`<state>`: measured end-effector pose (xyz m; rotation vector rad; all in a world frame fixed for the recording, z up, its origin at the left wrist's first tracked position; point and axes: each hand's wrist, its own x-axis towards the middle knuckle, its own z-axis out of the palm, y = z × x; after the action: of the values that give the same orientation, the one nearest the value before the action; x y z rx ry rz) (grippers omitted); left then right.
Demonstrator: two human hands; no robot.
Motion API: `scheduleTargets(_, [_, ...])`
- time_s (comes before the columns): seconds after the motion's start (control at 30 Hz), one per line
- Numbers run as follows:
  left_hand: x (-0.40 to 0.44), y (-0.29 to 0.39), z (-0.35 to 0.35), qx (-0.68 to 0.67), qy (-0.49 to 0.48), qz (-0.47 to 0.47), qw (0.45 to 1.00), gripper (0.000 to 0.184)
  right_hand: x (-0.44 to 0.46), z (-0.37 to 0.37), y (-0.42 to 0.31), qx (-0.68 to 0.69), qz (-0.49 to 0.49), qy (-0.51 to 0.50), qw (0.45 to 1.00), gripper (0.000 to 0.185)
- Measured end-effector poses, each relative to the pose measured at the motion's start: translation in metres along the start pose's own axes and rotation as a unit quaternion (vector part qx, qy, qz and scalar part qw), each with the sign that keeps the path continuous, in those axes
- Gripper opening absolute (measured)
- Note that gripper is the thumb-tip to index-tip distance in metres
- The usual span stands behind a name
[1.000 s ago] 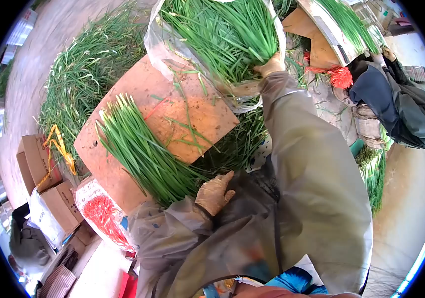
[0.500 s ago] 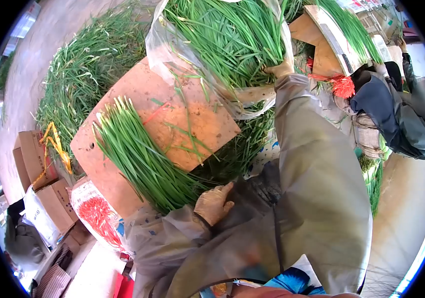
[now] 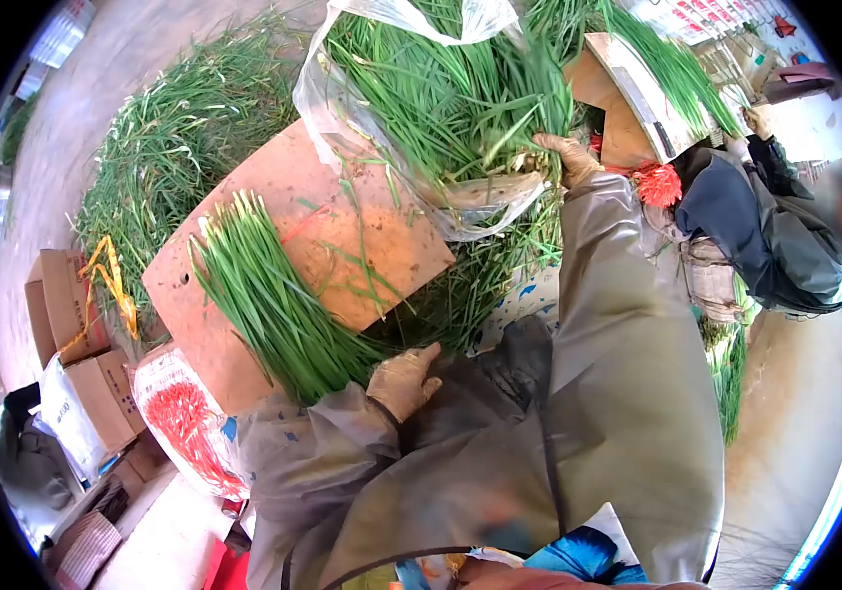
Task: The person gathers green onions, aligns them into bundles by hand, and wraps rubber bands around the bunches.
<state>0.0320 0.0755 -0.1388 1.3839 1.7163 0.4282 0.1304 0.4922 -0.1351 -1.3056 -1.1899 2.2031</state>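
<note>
My right hand (image 3: 571, 160), in a pale glove, is closed on some garlic chives (image 3: 529, 108) at the right edge of an open clear plastic bag (image 3: 318, 108) full of them. The leaves there are partly blurred. My left hand (image 3: 402, 383), also gloved, rests by my lap with its thumb apart and nothing visible in it. It is beside the leaf tips of a neat bundle of garlic chives (image 3: 278, 305). That bundle lies on a tan board (image 3: 396, 251), its pale cut ends pointing away from me. A thin red tie (image 3: 305, 224) and loose leaves lie beside it.
A heap of loose greens (image 3: 180, 138) lies behind the board. At left stand cardboard boxes (image 3: 101, 393) with yellow strapping (image 3: 121, 295) and a bag of red ties (image 3: 185, 423). At right, a co-worker (image 3: 775, 216) sits by another board (image 3: 628, 98) holding chives.
My right hand has moved right and slightly down, dragging chives at the bag's edge. The bag's rim has flopped inward at the top. My left hand stays by the bundle.
</note>
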Motion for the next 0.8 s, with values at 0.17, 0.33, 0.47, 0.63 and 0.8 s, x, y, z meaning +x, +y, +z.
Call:
scheduleTargets(0.17, [0.004,0.007,-0.024,-0.309,0.137,0.057,0.939,0.046,-0.025,-0.015,0.001,-0.038,-0.045,-0.06,0.996,0.026])
scheduleTargets(0.33, [0.019,-0.004,-0.042,-0.447,0.241,0.049,0.86,0.041,-0.093,-0.018,-0.005,-0.059,-0.195,-0.078,0.976,0.033])
scheduleTargets(0.47, [0.007,0.008,-0.049,-0.411,0.244,0.096,0.873,0.04,-0.156,-0.016,-0.026,-0.03,-0.225,-0.097,0.969,0.04])
scheduleTargets(0.63, [-0.024,0.03,-0.058,-0.381,0.238,0.087,0.889,0.044,-0.195,-0.02,-0.027,0.007,-0.157,-0.177,0.972,0.039])
scheduleTargets(0.8, [-0.061,0.129,-0.125,0.234,0.368,0.183,0.881,0.086,-0.232,0.005,0.013,0.064,0.029,-0.349,0.935,0.044])
